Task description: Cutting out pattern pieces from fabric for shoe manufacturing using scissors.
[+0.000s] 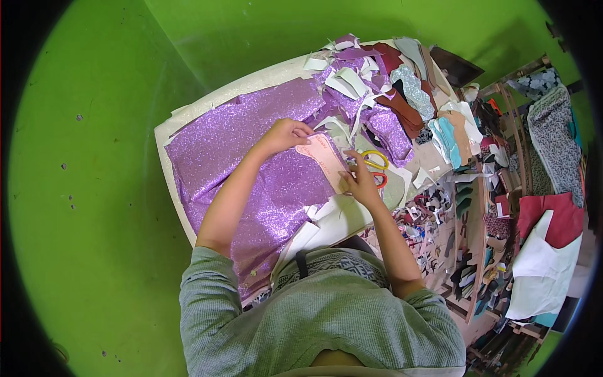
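A pale pink pattern piece (325, 158), curved and marked with writing, lies on glittery purple sheet material (251, 135) spread over the table. My left hand (286, 136) is at the piece's upper left end, thumb and fingers closed together on its edge. On the piece's right side is my right hand (361, 180), its index finger stretched out and its thumb apart from it, near the edge of the purple material. Just beyond these fingers lie scissors with one yellow handle loop (375, 157) and one red handle loop (380, 180).
Purple and white offcuts (348, 81) are heaped at the table's far side. Brown, silver and turquoise cut pieces (446, 139) lie to their right. Scraps (427, 229) cover the floor beside a wooden rack (480, 251) draped with materials. A green wall (94, 188) stands on the left.
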The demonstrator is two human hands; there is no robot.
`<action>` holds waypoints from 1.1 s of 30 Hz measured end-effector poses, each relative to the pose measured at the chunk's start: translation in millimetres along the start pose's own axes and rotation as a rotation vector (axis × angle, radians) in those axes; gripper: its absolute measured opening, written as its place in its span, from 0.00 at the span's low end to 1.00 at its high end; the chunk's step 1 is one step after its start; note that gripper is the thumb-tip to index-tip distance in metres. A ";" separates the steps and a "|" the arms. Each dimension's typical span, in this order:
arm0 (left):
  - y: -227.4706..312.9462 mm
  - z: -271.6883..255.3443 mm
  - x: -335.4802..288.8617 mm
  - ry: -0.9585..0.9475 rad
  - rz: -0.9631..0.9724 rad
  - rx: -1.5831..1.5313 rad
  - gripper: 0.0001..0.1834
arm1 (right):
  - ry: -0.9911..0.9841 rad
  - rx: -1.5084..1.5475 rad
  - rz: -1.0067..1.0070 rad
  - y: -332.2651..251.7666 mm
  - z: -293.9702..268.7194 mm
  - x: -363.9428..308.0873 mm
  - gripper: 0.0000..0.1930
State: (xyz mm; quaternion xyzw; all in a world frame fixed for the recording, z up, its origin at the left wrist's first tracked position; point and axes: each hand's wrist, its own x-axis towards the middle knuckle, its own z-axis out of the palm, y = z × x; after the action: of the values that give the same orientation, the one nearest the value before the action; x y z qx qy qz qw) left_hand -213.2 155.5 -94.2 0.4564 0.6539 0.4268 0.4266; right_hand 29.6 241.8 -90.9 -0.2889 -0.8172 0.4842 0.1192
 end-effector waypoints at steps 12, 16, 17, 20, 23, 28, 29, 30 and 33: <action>-0.8 8.2 4.2 0.050 -0.039 -0.014 0.13 | -0.144 0.117 -0.056 23.7 -7.1 -22.6 0.28; -4.8 8.5 5.8 0.063 -0.012 0.031 0.15 | -0.111 0.079 -0.024 24.3 -2.0 -25.2 0.28; -4.7 8.8 5.6 0.065 -0.005 0.047 0.15 | -0.110 0.080 -0.024 24.0 -0.8 -26.3 0.28; -4.7 9.6 4.3 0.074 0.000 0.049 0.14 | -0.042 0.110 -0.075 23.0 1.6 -29.1 0.29; -4.8 8.1 3.7 0.059 0.042 0.090 0.17 | -0.024 0.067 -0.075 26.0 3.7 -29.0 0.29; 1.4 9.1 -4.2 -0.023 0.108 0.115 0.28 | -0.017 0.156 0.053 35.9 6.9 -28.7 0.30; 3.0 8.0 -6.2 -0.057 0.141 0.168 0.32 | -0.017 0.155 0.050 36.9 7.2 -28.5 0.30; 2.2 5.5 -7.1 -0.055 0.143 0.169 0.32 | -0.018 0.175 0.047 38.0 7.4 -28.2 0.29; -1.7 2.5 -14.7 -0.105 0.128 0.160 0.36 | -0.024 0.246 0.046 33.0 8.8 -30.1 0.30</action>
State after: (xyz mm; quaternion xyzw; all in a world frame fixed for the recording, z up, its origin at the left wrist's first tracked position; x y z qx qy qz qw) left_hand -208.0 141.3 -94.0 0.5513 0.6322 0.3752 0.3945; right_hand 61.4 229.8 -121.2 -0.2852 -0.7461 0.5868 0.1330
